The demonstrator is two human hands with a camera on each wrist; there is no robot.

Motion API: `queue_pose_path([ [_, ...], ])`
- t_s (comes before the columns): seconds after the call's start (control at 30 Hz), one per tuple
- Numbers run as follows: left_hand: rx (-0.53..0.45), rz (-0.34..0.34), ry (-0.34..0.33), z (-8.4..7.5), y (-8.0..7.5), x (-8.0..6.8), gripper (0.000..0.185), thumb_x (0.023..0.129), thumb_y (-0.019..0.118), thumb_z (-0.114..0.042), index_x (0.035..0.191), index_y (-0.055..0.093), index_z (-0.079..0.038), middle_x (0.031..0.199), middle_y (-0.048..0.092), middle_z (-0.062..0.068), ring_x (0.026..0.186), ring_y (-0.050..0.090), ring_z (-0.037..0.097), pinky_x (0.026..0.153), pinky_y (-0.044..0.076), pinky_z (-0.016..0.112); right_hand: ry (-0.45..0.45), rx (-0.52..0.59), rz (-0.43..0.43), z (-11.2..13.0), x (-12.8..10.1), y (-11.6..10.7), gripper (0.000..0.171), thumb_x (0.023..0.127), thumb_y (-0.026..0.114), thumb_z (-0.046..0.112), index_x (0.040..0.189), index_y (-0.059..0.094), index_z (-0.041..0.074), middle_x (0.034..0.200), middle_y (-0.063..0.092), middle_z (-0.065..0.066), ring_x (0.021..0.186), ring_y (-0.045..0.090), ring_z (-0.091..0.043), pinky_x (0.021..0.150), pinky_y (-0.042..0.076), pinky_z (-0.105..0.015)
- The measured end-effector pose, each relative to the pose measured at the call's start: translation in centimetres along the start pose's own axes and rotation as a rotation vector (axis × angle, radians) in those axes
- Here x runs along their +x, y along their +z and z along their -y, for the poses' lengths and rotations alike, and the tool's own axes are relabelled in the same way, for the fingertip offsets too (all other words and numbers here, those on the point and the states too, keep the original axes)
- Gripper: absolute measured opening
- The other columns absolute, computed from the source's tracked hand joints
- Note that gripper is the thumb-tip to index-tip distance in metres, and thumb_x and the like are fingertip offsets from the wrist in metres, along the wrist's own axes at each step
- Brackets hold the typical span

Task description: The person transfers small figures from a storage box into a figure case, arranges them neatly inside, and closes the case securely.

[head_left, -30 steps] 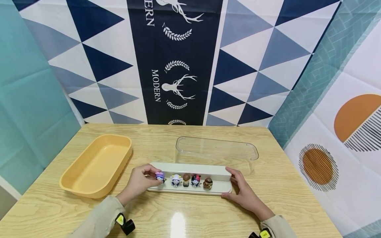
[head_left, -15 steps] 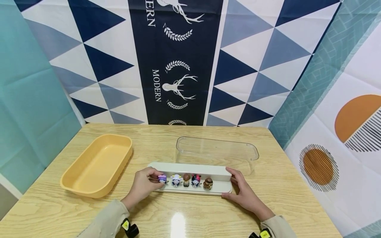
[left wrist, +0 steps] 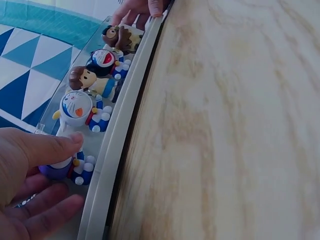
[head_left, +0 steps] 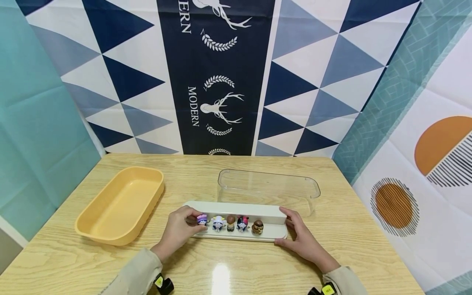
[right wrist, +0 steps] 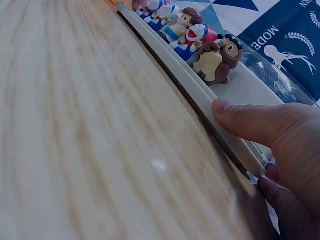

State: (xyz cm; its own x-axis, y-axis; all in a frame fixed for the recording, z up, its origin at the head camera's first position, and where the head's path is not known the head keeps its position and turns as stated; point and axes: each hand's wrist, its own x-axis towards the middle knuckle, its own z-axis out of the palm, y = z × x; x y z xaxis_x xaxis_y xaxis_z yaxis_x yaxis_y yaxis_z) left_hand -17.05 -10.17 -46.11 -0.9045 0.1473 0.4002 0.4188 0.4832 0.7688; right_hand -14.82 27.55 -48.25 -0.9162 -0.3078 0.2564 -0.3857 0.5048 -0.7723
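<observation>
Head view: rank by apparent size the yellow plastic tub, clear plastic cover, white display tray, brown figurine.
1. Yellow plastic tub and clear plastic cover: look alike in extent, and the cover sits farther back, so unranked.
2. White display tray, slimmer.
3. Brown figurine, far the smallest.

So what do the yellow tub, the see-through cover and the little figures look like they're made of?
Yellow tub: probably moulded plastic, matte, with rounded corners and one even colour.
See-through cover: clear hard plastic by the look, glossy; the table shows through it.
Little figures: likely painted plastic or vinyl, smooth with a slight sheen. The left hand holds the purple one.
</observation>
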Motion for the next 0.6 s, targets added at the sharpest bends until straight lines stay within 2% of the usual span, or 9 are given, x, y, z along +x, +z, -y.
queue_pose_path([
  [0.33, 0.043, -0.02, 0.04, 0.24, 0.05, -0.17, 0.034, 0.061, 0.094, -0.004, 0.087, 0.072, -0.009, 0.085, 0.063, -0.005, 0.071, 0.064, 0.011, 0.063, 0.056, 0.022, 0.01, -0.003, 0.0, 0.04, -0.01, -0.01, 0.092, 0.079, 0.085, 0.013, 0.153, 0.03, 0.01, 0.144, 0.037, -0.015, 0.131, 0.046, -0.038, 0.108, 0.036, -0.05],
  [0.6, 0.056, -0.049, 0.086, 0.23, -0.6, -0.17, 0.037, 0.059, 0.095, -0.006, 0.088, 0.073, -0.011, 0.085, 0.065, -0.004, 0.072, 0.063, 0.015, 0.062, 0.055, 0.024, 0.005, -0.003, -0.002, -0.11, -0.02, 0.0, 0.091, 0.079, 0.085, 0.013, 0.153, 0.031, 0.011, 0.144, 0.037, -0.015, 0.131, 0.046, -0.037, 0.108, 0.036, -0.048],
])
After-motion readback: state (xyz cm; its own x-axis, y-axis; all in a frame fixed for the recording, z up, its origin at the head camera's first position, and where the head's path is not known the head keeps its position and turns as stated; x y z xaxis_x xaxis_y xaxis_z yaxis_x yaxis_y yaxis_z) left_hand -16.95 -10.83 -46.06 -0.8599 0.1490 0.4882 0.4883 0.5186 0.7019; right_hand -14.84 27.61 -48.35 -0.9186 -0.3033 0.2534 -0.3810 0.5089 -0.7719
